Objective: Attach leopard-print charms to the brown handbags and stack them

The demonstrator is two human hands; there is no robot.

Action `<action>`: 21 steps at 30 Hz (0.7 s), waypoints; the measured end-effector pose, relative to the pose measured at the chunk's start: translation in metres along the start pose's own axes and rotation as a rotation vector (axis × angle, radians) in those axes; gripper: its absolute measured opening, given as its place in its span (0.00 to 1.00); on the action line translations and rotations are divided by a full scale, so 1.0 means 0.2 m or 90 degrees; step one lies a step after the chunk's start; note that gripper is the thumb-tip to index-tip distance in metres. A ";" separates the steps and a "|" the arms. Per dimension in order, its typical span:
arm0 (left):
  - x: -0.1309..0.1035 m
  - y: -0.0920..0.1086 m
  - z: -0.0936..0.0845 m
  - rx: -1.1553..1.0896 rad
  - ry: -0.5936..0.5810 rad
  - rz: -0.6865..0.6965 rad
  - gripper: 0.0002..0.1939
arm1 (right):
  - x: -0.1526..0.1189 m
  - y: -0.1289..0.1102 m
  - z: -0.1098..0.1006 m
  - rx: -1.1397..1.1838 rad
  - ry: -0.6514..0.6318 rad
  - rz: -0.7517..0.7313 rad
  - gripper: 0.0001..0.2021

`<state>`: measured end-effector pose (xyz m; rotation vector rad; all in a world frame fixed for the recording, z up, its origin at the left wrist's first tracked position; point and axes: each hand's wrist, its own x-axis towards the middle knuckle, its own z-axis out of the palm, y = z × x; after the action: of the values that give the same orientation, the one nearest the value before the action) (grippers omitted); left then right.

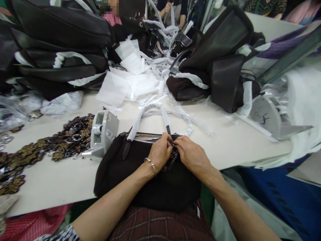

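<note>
A dark handbag [145,180] rests at the table's front edge and over the lap, its zip along the top. Its handles [136,122] are wrapped in white and stand up. My left hand [161,150] pinches at the base of the right-hand handle end. Close beside it, my right hand [192,154] pinches the same spot, fingertips nearly touching the left ones. A dark beaded charm [172,162] hangs between the hands against the bag. What exactly the fingertips hold is too small to make out.
Patterned charms with rings [55,140] lie at left beside a grey tape dispenser [104,130]. Another dispenser [268,115] stands right. Dark bags [70,36], white sheets [132,82] and wrapped straps cover the table's back. A person [173,11] is beyond; a blue crate [283,197] sits lower right.
</note>
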<state>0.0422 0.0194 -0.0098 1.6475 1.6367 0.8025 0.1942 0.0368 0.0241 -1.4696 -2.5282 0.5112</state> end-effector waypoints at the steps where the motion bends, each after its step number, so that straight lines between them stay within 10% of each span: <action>1: 0.00 0.00 0.01 0.002 0.005 0.005 0.13 | 0.01 -0.01 -0.01 -0.015 -0.015 0.007 0.11; 21: -0.01 -0.03 0.14 0.052 0.010 0.038 0.15 | 0.13 0.13 -0.16 -0.150 -0.250 -0.166 0.10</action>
<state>0.0607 0.0168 -0.0311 1.7591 1.6570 0.7889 0.2127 0.0785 0.0424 -1.1669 -3.1250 0.5148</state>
